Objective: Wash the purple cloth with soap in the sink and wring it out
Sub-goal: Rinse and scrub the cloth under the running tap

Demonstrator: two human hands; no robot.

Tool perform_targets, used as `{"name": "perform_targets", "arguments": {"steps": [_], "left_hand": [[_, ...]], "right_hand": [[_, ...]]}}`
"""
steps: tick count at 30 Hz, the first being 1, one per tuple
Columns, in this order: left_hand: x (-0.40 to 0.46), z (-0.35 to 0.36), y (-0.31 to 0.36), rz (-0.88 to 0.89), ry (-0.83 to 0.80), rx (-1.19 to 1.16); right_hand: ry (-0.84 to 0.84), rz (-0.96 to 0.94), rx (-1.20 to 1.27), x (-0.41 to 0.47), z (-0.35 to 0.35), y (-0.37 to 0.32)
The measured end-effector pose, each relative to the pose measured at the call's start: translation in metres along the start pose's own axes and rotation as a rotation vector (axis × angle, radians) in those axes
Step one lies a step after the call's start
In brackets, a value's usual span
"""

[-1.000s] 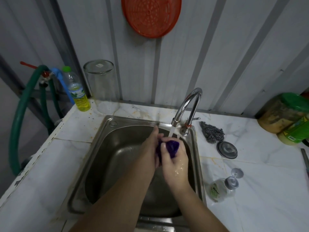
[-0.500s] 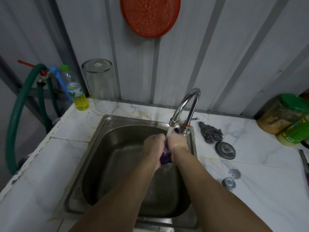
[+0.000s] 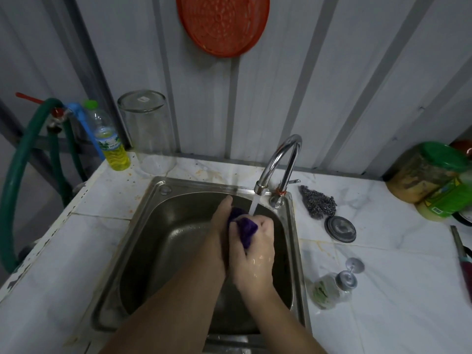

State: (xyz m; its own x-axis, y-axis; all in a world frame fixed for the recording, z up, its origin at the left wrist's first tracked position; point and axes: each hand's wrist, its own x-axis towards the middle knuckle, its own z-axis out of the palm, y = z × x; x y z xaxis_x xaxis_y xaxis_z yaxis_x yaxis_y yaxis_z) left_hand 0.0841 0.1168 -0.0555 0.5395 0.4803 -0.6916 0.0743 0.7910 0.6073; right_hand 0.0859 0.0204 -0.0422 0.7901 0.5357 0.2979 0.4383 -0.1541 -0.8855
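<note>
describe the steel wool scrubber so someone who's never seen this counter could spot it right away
Start at the faucet behind the sink. Just right of its base, on the white counter, lies the steel wool scrubber. It is a grey tangled wad, unlike the flat round metal lid in front of it.

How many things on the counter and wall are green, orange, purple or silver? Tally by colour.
Green: 2, hose; jar lid
Orange: 1, wall strainer
Purple: 1, cloth
Silver: 3, faucet; scourer; round lid
Total: 7
</note>
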Motion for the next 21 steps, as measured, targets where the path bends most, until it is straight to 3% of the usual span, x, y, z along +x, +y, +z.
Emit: {"name": "perform_targets", "arguments": {"steps": [6,9,14,18,21], "left_hand": [[-0.012,0.023,0.012,0.040,-0.026,0.050],[-0.016,0.028,0.010,0.082,-0.017,0.154],[-0.022,0.030,0.017,0.128,0.006,0.119],[-0.021,0.025,0.032,0.150,0.080,0.089],[-0.019,0.023,0.040,0.144,0.147,0.083]], "right_hand": [[0.064,0.437,0.006,0.072,0.000,0.024],[0.013,0.722,0.169,0.104,-0.008,0.035],[-0.049,0.918,0.537,0.084,-0.006,0.035],[-0.055,0.796,0.660,0.046,-0.004,0.028],[0.019,0.394,0.523,0.019,-0.007,0.013]]}}
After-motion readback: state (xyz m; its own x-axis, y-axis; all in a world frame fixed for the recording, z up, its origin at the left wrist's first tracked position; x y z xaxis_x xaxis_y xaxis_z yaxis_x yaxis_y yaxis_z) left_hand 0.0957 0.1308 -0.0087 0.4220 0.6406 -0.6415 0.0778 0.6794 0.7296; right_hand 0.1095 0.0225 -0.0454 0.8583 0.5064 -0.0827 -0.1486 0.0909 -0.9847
